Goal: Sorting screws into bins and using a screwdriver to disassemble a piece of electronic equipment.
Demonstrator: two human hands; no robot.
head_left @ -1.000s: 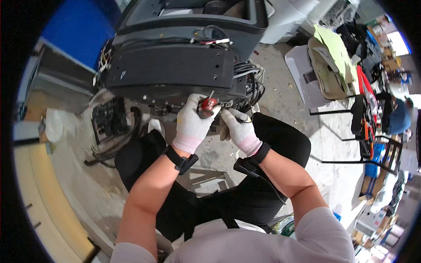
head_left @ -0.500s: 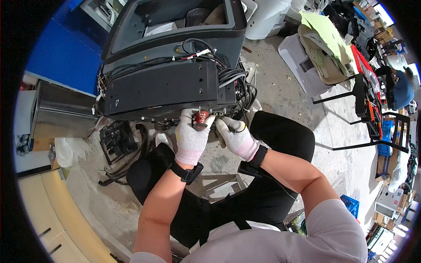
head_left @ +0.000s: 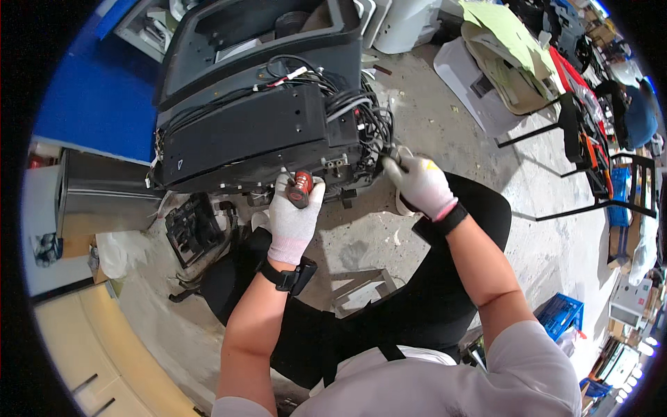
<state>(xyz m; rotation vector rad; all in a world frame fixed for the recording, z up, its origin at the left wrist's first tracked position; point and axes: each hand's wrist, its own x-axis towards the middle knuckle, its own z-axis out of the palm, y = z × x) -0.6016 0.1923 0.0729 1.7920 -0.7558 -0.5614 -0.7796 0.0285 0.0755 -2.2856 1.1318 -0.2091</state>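
A big dark grey machine housing (head_left: 243, 135) stands in front of me, with bundled black and grey cables along its top and right end. My gloved left hand (head_left: 294, 217) is closed around a red-and-black screwdriver handle (head_left: 301, 186) at the housing's near edge. A small metal terminal block (head_left: 336, 164) sits on that edge, just right of the screwdriver. My gloved right hand (head_left: 421, 183) is at the housing's right end, its fingers curled by the hanging cable bundle (head_left: 375, 128). Whether those fingers grip a cable is not clear.
A black frame-like part (head_left: 193, 229) and hoses lie on the floor to the left. Between my legs is a grey metal piece (head_left: 363, 292). Black-legged stands (head_left: 571, 132) and a blue crate (head_left: 559, 315) are at the right. A person in blue (head_left: 639, 118) is far right.
My right hand has moved right, away from the terminal block and to the cables. The left hand, still holding the screwdriver, has shifted slightly left in the picture, as has the housing.
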